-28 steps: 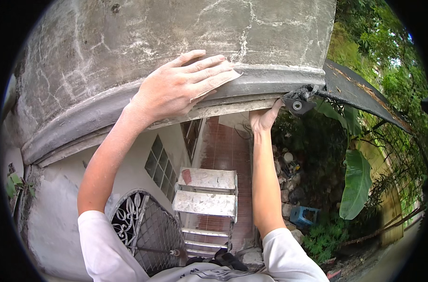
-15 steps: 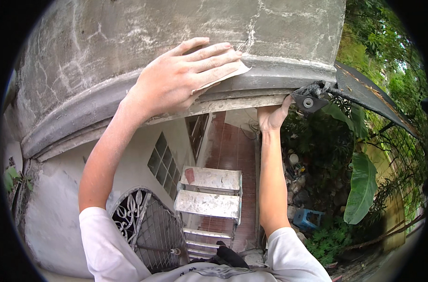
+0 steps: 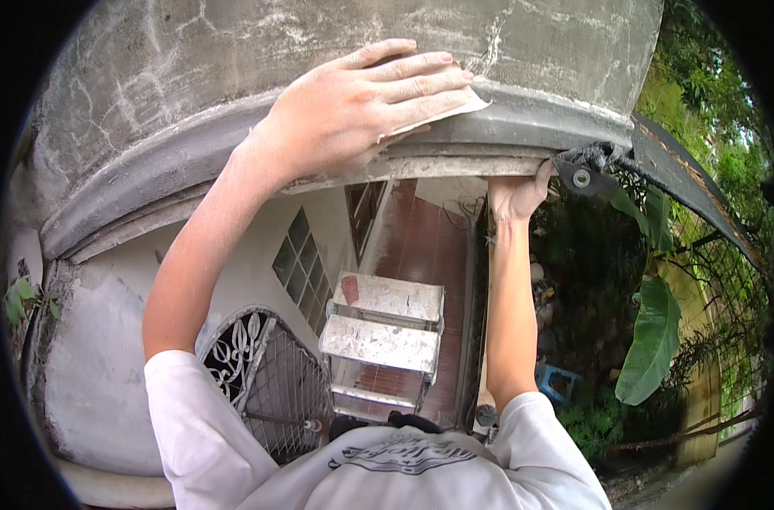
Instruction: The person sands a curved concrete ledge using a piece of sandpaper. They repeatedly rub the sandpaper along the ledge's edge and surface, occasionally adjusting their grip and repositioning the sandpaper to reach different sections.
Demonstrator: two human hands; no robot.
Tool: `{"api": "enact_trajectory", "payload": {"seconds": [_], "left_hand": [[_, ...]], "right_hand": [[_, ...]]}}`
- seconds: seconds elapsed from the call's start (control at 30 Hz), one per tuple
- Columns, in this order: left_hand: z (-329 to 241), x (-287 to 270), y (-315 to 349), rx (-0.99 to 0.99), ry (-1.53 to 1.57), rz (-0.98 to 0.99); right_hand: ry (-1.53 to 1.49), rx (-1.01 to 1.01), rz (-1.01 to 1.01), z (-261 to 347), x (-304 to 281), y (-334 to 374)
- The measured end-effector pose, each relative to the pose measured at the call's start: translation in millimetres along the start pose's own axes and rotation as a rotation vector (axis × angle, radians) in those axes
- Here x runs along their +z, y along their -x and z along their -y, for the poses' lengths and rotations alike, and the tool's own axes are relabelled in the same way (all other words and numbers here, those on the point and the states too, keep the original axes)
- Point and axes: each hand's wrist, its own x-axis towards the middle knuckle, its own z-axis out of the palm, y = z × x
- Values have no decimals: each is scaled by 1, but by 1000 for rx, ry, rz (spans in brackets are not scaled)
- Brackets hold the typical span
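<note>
My left hand (image 3: 344,110), pale with dust, lies with its fingers stretched over a sheet of sandpaper (image 3: 472,106). It presses the off-white sheet against the grey curved moulding (image 3: 552,126) at the foot of a cracked cement wall (image 3: 319,34). To the right and lower, my right hand (image 3: 520,197) grips the ledge's lower lip (image 3: 455,164) from beneath. Its thumb points up beside the lip's end, while the other fingers are mostly hidden under the ledge.
Below me stands a paint-spattered stepladder (image 3: 382,344) on red tiles (image 3: 425,238). A metal grille gate (image 3: 280,391) is at lower left. Dark netting with a grommet corner (image 3: 581,178) hangs right of my right hand, above plants and a blue plastic stool (image 3: 557,382).
The whole view has shifted, with the ledge and both hands now further right and slightly higher in it. My left hand stays on the sandpaper, my right on the ledge.
</note>
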Motion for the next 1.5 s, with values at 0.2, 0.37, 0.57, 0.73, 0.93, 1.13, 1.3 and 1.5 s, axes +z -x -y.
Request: {"api": "enact_trajectory", "payload": {"seconds": [0.2, 0.37, 0.57, 0.73, 0.93, 1.13, 1.3, 1.5], "left_hand": [[-2, 2, 5, -14, 1, -60], [-1, 6, 6, -13, 31, -101], [-3, 6, 19, 8, -3, -103], [-10, -1, 47, 31, -12, -135], [-3, 8, 41, 105, 16, -127], [-24, 29, -23, 130, -25, -165], [-10, 6, 4, 134, 97, -49], [-2, 11, 13, 169, 83, -70]], "right_hand": [[29, 5, -7, 2, -2, 0], [44, 22, 5, 4, 3, 0], [32, 3, -48, 3, 11, 3], [121, -78, -52, 1, 10, 0], [88, -82, -133, 0, 15, 1], [119, -59, -102, 0, 26, 6], [63, -97, -231, -3, 36, 5], [37, -144, -291, -21, 71, 8]]}}
